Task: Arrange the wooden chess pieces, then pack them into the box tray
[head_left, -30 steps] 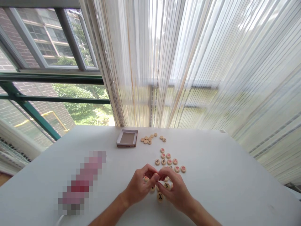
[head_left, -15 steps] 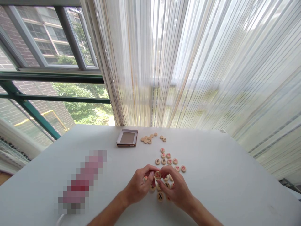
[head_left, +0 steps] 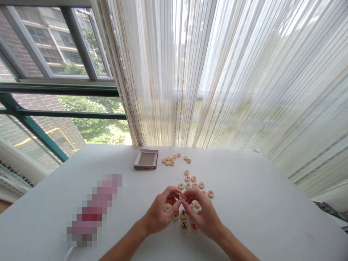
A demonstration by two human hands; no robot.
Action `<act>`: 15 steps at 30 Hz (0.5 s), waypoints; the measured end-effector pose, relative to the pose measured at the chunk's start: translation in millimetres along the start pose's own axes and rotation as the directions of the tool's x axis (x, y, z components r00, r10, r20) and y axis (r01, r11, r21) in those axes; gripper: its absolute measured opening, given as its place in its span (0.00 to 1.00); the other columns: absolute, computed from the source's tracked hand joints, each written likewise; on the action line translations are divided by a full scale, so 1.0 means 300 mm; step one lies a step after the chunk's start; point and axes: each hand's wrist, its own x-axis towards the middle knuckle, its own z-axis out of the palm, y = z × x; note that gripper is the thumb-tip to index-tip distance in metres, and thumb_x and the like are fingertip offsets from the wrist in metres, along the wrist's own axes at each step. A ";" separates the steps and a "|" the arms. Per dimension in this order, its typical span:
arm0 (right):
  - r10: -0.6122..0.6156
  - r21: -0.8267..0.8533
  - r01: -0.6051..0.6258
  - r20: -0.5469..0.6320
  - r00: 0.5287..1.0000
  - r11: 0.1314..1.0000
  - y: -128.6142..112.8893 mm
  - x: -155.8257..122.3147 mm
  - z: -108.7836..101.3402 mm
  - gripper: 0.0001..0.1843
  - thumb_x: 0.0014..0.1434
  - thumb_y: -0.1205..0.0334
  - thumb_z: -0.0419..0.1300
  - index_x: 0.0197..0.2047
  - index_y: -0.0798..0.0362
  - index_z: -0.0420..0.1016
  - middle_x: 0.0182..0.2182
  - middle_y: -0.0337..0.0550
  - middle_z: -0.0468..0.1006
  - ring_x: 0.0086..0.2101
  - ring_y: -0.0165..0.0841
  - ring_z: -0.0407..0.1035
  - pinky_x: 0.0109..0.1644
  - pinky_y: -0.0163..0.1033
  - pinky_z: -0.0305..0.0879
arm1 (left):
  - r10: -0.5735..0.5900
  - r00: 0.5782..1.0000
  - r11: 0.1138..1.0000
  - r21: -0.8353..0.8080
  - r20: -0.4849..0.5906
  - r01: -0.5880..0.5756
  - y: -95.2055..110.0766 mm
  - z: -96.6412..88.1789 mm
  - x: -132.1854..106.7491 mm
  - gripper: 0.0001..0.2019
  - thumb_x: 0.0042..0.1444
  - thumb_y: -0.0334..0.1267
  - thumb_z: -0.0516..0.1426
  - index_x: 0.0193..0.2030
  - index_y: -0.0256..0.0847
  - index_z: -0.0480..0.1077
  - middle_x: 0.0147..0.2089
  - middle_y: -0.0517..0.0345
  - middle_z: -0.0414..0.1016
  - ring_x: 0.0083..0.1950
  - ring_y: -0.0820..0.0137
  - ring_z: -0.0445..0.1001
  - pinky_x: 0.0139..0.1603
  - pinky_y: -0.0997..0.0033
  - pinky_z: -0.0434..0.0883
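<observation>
Disc [head_left: 182, 197] with a red character is at the middle of the scene, held over the white table [head_left: 261, 217], and its marked face is turned to the camera. The left hand [head_left: 160, 210] grasps it from the left with thumb and fingertips, and the right hand [head_left: 203, 213] grasps it from the right in the same manner. Between the wrists, on the near side, lie two black-marked discs [head_left: 184, 226]. Beyond the hands, red-marked discs [head_left: 194, 178] lie in a loose group. On the far side, several plain discs [head_left: 168, 158] are to the right of a shallow box [head_left: 145, 168]. At left, a pink thing [head_left: 95, 210] is too blurred to recognise
</observation>
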 end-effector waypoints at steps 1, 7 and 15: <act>0.003 0.011 -0.004 0.006 1.000 1.000 -0.004 0.000 -0.001 0.06 0.62 0.65 0.59 0.44 0.50 0.70 0.36 0.42 0.76 0.36 0.33 0.72 0.41 0.38 0.70 | -0.002 1.000 1.000 -0.003 -0.007 0.002 0.001 0.000 0.000 0.11 0.64 0.39 0.54 0.51 0.40 0.63 0.40 0.53 0.75 0.32 0.72 0.75 0.36 0.72 0.73; 0.035 0.042 -0.036 0.025 0.999 0.998 -0.007 0.000 -0.007 0.06 0.64 0.65 0.57 0.45 0.50 0.70 0.38 0.42 0.76 0.38 0.34 0.72 0.43 0.38 0.70 | -0.010 1.000 1.000 0.001 -0.018 0.010 0.008 -0.001 0.000 0.10 0.64 0.40 0.55 0.49 0.40 0.64 0.38 0.56 0.74 0.31 0.73 0.75 0.34 0.73 0.73; 0.063 0.071 -0.065 0.031 0.998 0.995 -0.001 -0.004 -0.004 0.06 0.65 0.64 0.56 0.46 0.49 0.69 0.38 0.42 0.77 0.39 0.34 0.73 0.44 0.38 0.69 | 0.015 1.000 0.999 0.044 -0.007 -0.015 0.006 -0.007 0.003 0.11 0.63 0.39 0.56 0.50 0.40 0.66 0.40 0.55 0.74 0.33 0.73 0.74 0.37 0.73 0.74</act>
